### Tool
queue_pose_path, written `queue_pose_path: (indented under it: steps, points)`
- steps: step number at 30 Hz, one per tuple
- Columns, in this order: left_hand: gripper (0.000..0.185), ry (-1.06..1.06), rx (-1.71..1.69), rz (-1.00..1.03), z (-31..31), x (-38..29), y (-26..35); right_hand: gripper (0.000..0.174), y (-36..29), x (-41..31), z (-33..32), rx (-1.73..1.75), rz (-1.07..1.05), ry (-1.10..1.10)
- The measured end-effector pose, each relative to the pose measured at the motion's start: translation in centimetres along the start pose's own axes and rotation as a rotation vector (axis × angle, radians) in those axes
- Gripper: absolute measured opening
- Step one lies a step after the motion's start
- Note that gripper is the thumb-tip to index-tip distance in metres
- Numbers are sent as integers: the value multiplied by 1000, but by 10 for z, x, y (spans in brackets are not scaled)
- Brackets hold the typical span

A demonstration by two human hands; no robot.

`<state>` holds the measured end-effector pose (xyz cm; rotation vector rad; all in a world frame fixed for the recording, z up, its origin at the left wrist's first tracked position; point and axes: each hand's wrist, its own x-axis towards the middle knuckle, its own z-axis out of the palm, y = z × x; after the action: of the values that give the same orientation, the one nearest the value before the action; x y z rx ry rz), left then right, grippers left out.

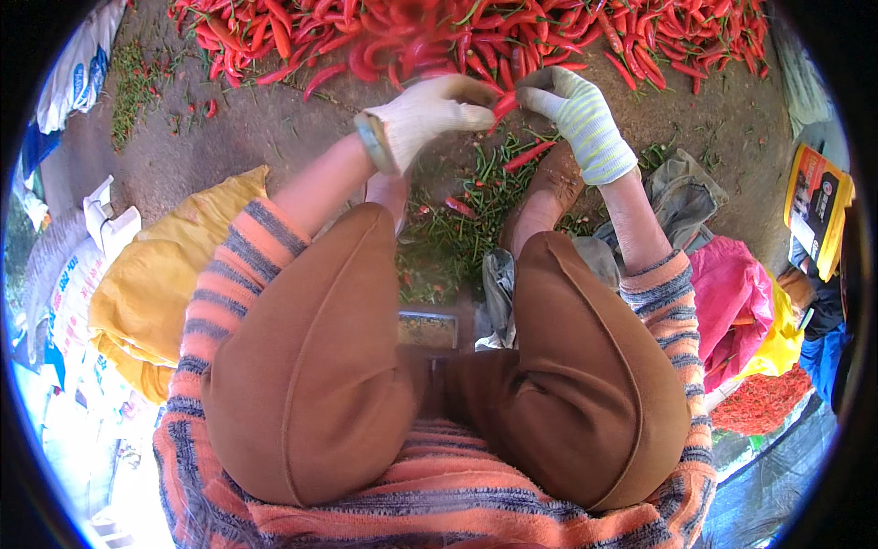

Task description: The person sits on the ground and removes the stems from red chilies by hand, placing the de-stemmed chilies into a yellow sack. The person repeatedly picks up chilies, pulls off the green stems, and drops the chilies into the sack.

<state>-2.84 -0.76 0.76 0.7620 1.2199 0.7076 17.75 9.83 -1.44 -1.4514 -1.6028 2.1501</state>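
A red chili pepper (505,105) is held between my two gloved hands, just in front of the pile. My left hand (442,110), in a white knit glove with a pale bangle at the wrist, pinches its left side. At its other end are the fingertips of my right hand (583,120), in a white glove with yellow-green stripes; the stem is hidden there. Beyond both hands spreads a large heap of red chili peppers (494,48). Green stems (453,233) litter the ground between my feet, with a loose red pepper (528,156) lying on them.
A yellow woven sack (178,267) lies to my left. On my right are a grey plastic bag (682,189), a pink bag (730,302) and more red peppers (761,401). My brown shoe (555,178) rests beside the stems. Another scatter of stems (134,89) lies far left.
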Motion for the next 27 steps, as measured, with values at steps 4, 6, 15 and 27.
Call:
queue_pose_path:
  steps: [4,6,15,27]
  points:
    - [39,9,39,-100,13,3,15,16,-18,-10,20,-50,-185,19]
    - [35,27,17,-100,18,3,15,14,-22,-17,27,-192,-216,90]
    - [28,-21,-3,-266,31,-1,4,23,-2,-33,44,202,87,156]
    - [24,214,1314,115,27,-7,7,38,-12,-40,58,93,156,126]
